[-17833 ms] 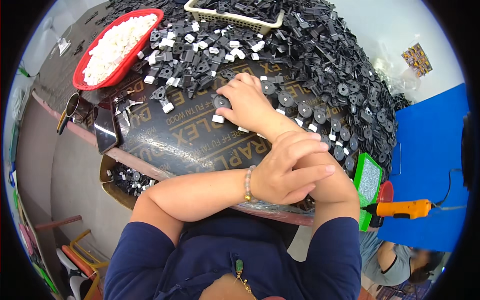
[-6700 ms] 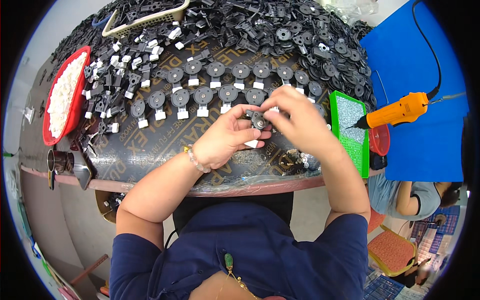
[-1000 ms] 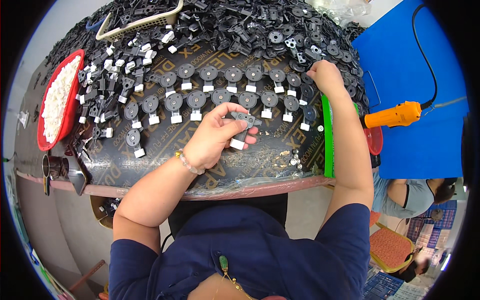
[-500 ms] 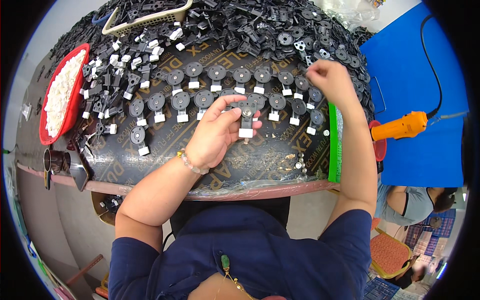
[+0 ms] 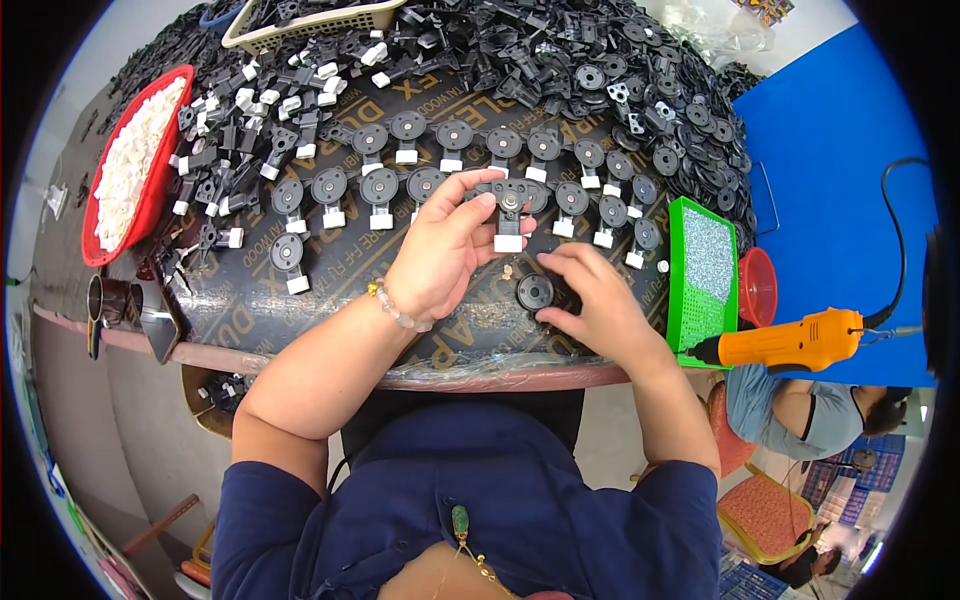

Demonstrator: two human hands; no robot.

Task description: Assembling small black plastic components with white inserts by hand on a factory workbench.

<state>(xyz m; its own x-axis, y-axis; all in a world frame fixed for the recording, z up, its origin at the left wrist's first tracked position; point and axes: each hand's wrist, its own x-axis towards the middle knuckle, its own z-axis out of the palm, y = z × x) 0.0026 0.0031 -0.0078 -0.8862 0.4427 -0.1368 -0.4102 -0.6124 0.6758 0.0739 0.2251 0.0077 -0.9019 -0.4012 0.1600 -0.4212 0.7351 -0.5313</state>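
My left hand (image 5: pixel 440 250) is closed on a black plastic bracket (image 5: pixel 510 200) with a small metal centre and a white block at its lower end, held above the table. Close by on the right, my right hand (image 5: pixel 600 300) curves its thumb and fingers around a black round disc (image 5: pixel 535 291), whose face points up. Beyond the hands, rows of black disc-topped parts with white ends (image 5: pixel 379 186) lie on the dark board (image 5: pixel 350 325). Part of the row behind my left hand is hidden.
Black parts are heaped (image 5: pixel 520 60) along the far side, with a cream basket (image 5: pixel 320 25) among them. At left stands a red basket (image 5: pixel 100 245) of white pieces. A green tray (image 5: pixel 675 330), red bowl (image 5: pixel 758 285) and orange electric screwdriver (image 5: pixel 790 342) are at right.
My right hand has come from the heap at the far right down and left, with a black disc at its fingers. My left hand still holds the bracket. The view has shifted slightly.
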